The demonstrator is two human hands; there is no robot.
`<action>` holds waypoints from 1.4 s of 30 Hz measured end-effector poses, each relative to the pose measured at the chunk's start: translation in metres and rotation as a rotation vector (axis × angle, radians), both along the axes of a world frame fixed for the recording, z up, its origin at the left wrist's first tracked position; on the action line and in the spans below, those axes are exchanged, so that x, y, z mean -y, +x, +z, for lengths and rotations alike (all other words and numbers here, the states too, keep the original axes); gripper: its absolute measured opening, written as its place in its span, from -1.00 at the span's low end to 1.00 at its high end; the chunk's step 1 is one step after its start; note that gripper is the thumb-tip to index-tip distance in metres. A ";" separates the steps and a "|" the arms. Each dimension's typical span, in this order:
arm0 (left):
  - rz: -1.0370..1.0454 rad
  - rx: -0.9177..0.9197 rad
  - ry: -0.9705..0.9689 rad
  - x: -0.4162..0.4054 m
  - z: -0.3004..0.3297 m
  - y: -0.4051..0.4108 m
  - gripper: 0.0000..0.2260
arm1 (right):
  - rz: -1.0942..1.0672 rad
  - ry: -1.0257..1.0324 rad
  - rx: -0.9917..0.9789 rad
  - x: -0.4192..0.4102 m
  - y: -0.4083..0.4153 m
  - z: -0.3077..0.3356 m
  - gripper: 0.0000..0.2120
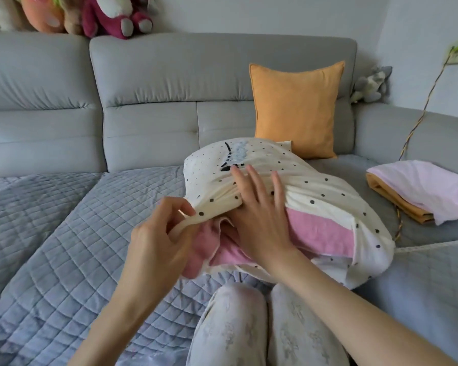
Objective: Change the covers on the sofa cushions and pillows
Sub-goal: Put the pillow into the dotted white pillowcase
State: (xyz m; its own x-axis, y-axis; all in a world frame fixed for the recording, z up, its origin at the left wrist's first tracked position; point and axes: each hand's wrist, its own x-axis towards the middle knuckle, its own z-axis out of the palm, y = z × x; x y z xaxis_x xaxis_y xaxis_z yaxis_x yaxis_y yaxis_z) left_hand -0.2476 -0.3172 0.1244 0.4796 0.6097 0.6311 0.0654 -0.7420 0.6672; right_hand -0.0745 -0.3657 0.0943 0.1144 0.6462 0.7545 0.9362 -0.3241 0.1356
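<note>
Polka-dot cover (312, 186) half over pink pillow (320, 233), at sofa seat (50, 233) front edge. Left hand (159, 241) pinches hem; right hand (259, 215) flat, fingers straight. Soft, light, stretchy: grip hem.

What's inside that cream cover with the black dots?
A pink pillow shows through the open end of the dotted cover. The left hand pinches the cover's edge; the right hand lies flat on it. The rest of the pillow is hidden by fabric.
</note>
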 end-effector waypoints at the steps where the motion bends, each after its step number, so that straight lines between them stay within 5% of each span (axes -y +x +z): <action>1: 0.064 -0.030 0.046 -0.007 -0.001 -0.001 -0.82 | 0.012 0.005 -0.002 -0.005 -0.001 0.005 -0.65; 4: 0.263 -0.142 0.147 -0.020 -0.022 -0.006 -0.83 | 0.028 -0.020 0.038 -0.004 0.005 0.006 -0.80; 6: 0.282 -0.133 0.025 -0.024 -0.036 -0.012 -0.88 | -0.028 -0.054 0.043 0.000 0.012 0.010 -0.87; 9: 0.234 -0.029 -0.091 -0.031 -0.023 -0.012 -0.91 | -0.066 -0.019 0.044 -0.007 0.023 0.033 -0.91; 15: 0.126 0.299 0.095 -0.022 0.060 0.004 -0.78 | -0.070 0.139 0.106 -0.030 0.053 0.092 -0.93; 21: -0.071 -0.298 0.910 -0.003 -0.021 0.036 -0.75 | 0.012 0.064 0.294 -0.027 0.063 0.084 -0.88; 24: 0.040 -0.686 0.800 -0.017 -0.045 0.040 -0.40 | 0.031 0.055 0.282 -0.021 0.055 0.075 -0.78; 27: 0.098 -0.912 0.741 -0.027 -0.062 0.024 -0.46 | 0.000 0.020 0.264 -0.017 0.055 0.076 -0.83; 33: -0.034 -0.657 1.107 -0.020 -0.038 0.001 -0.85 | -0.010 -0.082 0.127 -0.022 0.034 0.065 -0.79; 37: -0.077 -0.547 0.979 -0.021 -0.042 -0.021 -0.81 | 0.043 -0.161 0.046 -0.002 0.015 0.031 -0.59; 42: -0.086 -0.453 0.922 -0.008 -0.058 -0.032 -0.78 | 0.017 -0.309 -0.033 0.012 0.011 -0.002 -0.57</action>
